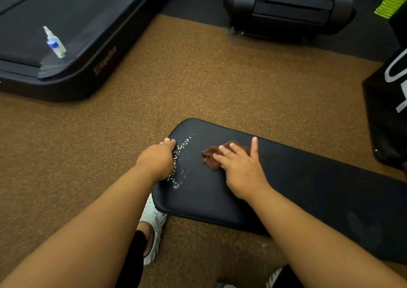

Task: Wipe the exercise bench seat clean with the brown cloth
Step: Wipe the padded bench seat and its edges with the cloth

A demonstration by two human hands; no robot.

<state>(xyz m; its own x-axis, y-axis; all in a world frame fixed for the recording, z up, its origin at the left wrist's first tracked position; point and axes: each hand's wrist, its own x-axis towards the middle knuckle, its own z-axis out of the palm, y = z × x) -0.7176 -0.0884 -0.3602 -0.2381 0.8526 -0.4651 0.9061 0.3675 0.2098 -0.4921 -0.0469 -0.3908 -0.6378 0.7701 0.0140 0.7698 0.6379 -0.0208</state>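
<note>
On the treadmill [72, 23] at the far left stands a small spray bottle [55, 43] with a blue band, well away from the bench. Nearer the middle, the left hand [157, 161] grips the left edge of the black bench seat [308, 195], fingers curled over the rim, right beside a streak of white droplets [179, 162] that runs down the pad. Below that arm a white shoe [153, 223] rests on the speckled brown floor [198, 78], partly tucked under the seat's near corner. Just right of the droplets, and apart from them, lies the brown cloth [212, 157], bunched flat on the seat. The right hand [240, 166] presses down on it with fingers straight and spread, one finger reaching past the cloth onto the bare pad. Farther right and back sits another dark machine [286, 7], and a black bag [389, 111] with pale lettering stands at the right edge, close to the bench's far side
</note>
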